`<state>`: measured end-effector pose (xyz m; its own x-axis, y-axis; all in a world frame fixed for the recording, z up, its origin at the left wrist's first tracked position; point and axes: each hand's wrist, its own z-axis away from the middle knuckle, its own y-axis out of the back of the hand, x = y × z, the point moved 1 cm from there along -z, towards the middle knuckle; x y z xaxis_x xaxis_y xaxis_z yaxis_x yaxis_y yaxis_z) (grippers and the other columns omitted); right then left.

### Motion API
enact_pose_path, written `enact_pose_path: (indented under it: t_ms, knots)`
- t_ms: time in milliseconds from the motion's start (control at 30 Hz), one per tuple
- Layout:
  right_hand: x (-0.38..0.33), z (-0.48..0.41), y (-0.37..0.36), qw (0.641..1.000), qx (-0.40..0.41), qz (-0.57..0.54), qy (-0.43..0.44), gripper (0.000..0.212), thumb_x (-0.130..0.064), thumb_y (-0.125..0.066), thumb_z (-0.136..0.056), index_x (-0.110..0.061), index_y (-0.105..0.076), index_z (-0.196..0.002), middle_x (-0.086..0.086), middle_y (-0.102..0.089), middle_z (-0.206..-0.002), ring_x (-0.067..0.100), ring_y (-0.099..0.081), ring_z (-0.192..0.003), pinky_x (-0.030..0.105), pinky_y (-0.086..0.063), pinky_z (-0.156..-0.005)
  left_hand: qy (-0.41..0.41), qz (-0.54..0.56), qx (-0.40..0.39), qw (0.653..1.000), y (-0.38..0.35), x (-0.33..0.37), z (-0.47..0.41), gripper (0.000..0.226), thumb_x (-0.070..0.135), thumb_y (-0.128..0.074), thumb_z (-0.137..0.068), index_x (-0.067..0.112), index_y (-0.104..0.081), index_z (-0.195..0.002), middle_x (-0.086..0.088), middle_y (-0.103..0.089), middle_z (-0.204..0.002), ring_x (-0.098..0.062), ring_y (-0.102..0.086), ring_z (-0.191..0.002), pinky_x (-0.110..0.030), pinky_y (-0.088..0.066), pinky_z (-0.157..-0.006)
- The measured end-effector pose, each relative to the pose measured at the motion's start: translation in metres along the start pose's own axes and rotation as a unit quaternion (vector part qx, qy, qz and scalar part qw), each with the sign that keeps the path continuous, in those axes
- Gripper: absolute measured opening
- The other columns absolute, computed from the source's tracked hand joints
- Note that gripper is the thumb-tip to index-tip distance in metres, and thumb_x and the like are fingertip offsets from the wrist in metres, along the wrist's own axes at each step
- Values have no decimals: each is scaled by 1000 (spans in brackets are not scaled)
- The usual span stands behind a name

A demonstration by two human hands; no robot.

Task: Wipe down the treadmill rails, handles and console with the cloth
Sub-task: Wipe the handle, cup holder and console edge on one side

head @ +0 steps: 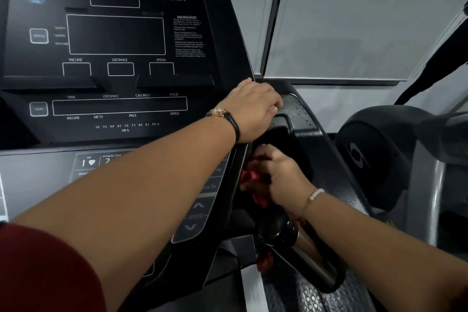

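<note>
Fingers (266,156) around soft, crumpled red cloth (249,175)

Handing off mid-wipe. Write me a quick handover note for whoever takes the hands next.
Left hand: rests on the console's right edge, fingers bent over the pocket rim; whether it grips is unclear.
Right hand: holds the red cloth, bunched, low in that pocket.
Done: nothing in view shows which surfaces are already wiped.
Left: finish the pocket, then probably the console face and whatever else is unwiped.
</note>
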<state>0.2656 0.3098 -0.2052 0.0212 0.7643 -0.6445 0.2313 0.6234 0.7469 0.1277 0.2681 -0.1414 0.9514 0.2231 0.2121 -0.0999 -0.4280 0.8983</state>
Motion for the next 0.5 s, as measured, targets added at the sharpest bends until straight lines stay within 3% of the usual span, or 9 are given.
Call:
enact_pose_path:
  t_ms: [100, 200, 267, 333, 433, 500]
  knots:
    - [12, 18, -1, 990, -69, 87, 88, 33, -19, -62, -87, -10, -62, -119, 10, -52, -133, 18, -53, -115, 26, -45, -99, -2, 7, 6, 1000, 0, 0, 0, 27, 24, -37, -97, 27, -58, -114, 8, -53, -119, -12, -42, -118, -33, -6, -115]
    - [27, 31, 2, 966, -73, 194, 153, 48, -36, -61, -85, -29, -50, -131, -2, -32, -148, 18, -55, -118, 22, -44, -87, 2, 6, 3, 1000, 0, -1, 0, 27, 24, -37, -97, 27, -57, -114, 9, -53, -118, -11, -42, -118, -32, -5, -115]
    - [28, 22, 0, 967, -72, 208, 125, 54, -40, -60, -85, -32, -44, -137, -15, -12, -149, 16, -50, -124, 23, -45, -86, 2, 0, 0, 1000, -1, -1, -1, 27, 24, -37, -97, 28, -57, -114, 10, -53, -118, -12, -42, -118, -33, -6, -115]
    - [21, 11, -4, 983, -83, 157, 38, 51, -44, -53, -90, -35, -41, -138, -28, -3, -143, 9, -34, -135, 22, -35, -102, 2, -8, 0, 1000, -1, 0, -1, 27, 24, -37, -97, 28, -57, -115, 9, -53, -119, -12, -41, -119, -33, -6, -115]
    - [24, 8, -9, 996, -75, 44, 0, 50, -37, -60, -87, -32, -46, -134, -26, -22, -145, 7, -31, -137, 19, -24, -111, 5, -18, -5, 1000, -1, 0, -1, 28, 24, -37, -97, 28, -57, -115, 9, -53, -120, -12, -41, -120, -33, -6, -115]
    - [32, 20, -9, 990, -140, 2, 20, 41, -24, -58, -87, -18, -56, -128, -4, -41, -145, 10, -34, -135, 14, -21, -109, 8, -23, -10, 1000, -1, 0, -2, 28, 24, -37, -97, 28, -57, -115, 10, -53, -119, -12, -41, -120, -34, -6, -115]
